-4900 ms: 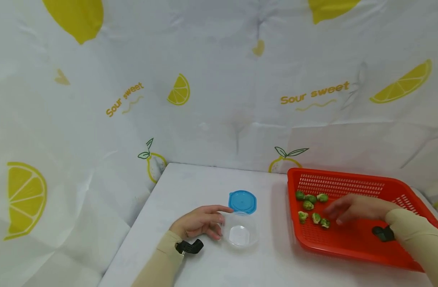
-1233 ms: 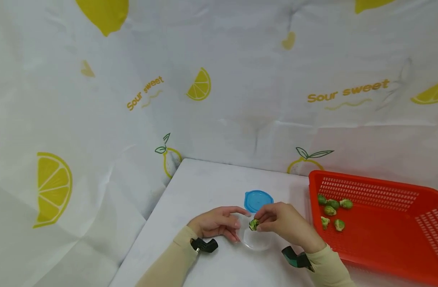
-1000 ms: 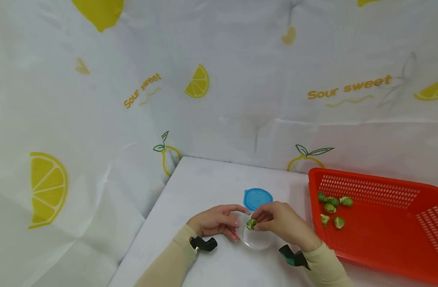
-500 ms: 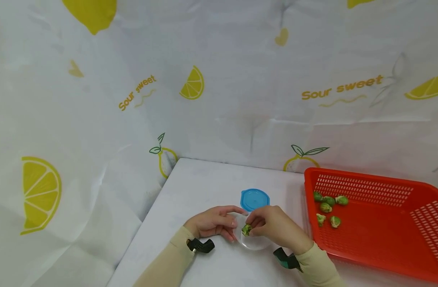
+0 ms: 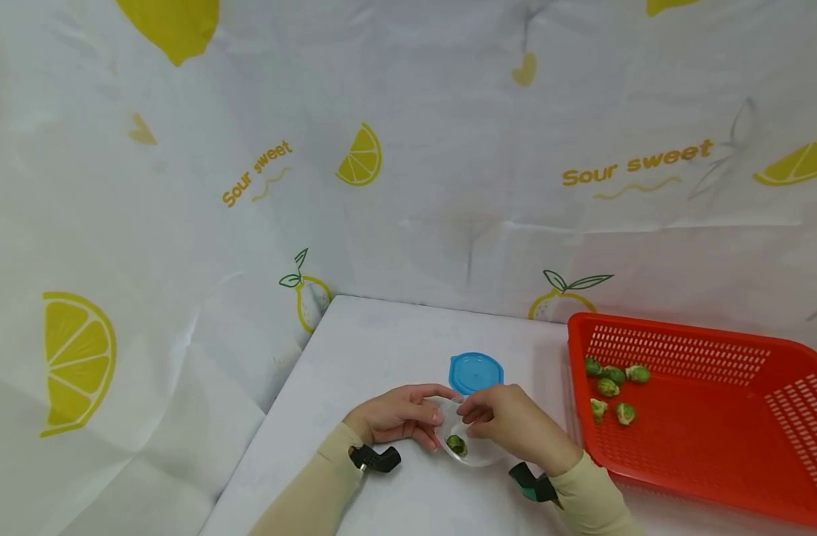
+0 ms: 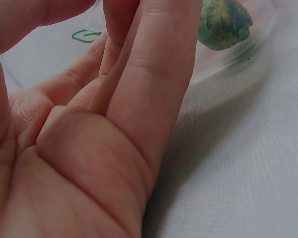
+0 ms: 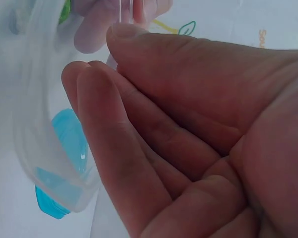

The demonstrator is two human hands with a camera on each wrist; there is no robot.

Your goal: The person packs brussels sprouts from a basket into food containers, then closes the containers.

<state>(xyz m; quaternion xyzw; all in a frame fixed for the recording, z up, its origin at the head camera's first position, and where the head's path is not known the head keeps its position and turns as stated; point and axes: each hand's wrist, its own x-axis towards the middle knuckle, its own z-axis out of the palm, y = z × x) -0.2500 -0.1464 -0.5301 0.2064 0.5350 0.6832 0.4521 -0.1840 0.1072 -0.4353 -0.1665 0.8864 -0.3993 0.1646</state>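
Observation:
A small clear plastic container stands on the white table, tilted toward me. My left hand grips its left rim between thumb and fingers. One Brussels sprout lies inside, low against the near wall; the left wrist view shows this sprout through the plastic, beyond the fingers. Over the container's right side hovers my right hand, thumb and fingers parted with nothing between them. In the right wrist view its fingertips are right by the container wall.
A blue lid lies flat behind the container. To the right stands a red perforated basket with several Brussels sprouts at its left end. A lemon-print sheet hangs behind and left of the table.
My right hand came from the basket with a Brussels sprout, lowered it into the container and let it go. My left hand took hold of the container's rim and tilted it.

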